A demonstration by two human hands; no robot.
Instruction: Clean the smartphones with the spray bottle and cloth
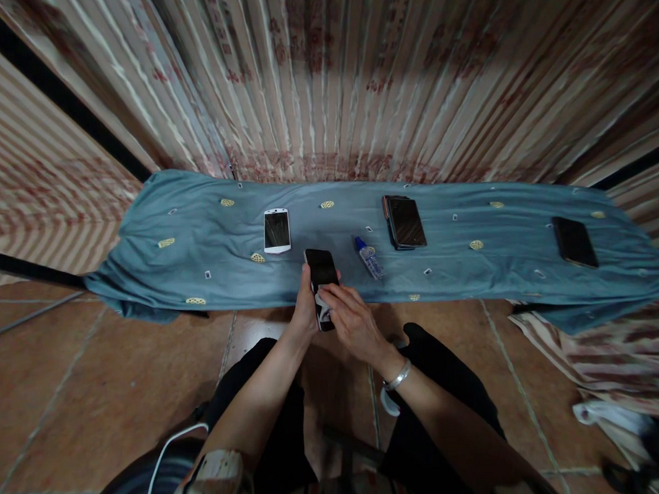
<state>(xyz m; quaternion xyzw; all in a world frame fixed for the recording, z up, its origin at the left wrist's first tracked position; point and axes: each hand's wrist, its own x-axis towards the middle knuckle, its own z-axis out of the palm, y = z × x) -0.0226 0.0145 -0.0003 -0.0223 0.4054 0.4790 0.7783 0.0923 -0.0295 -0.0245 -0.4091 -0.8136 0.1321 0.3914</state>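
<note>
Long blue-grey cloth-covered table (199, 230) against striped curtains; tiled floor open nearside. Left hand (306, 313) fingers wrapped round the glossy black smartphone (322, 287) at the near edge, right hand (352, 320) fingertips pressing its screen.

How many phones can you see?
4. A white phone lies left on the blue cloth, a black phone is in the left hand, a dark phone sits mid-right, another far right.
</note>
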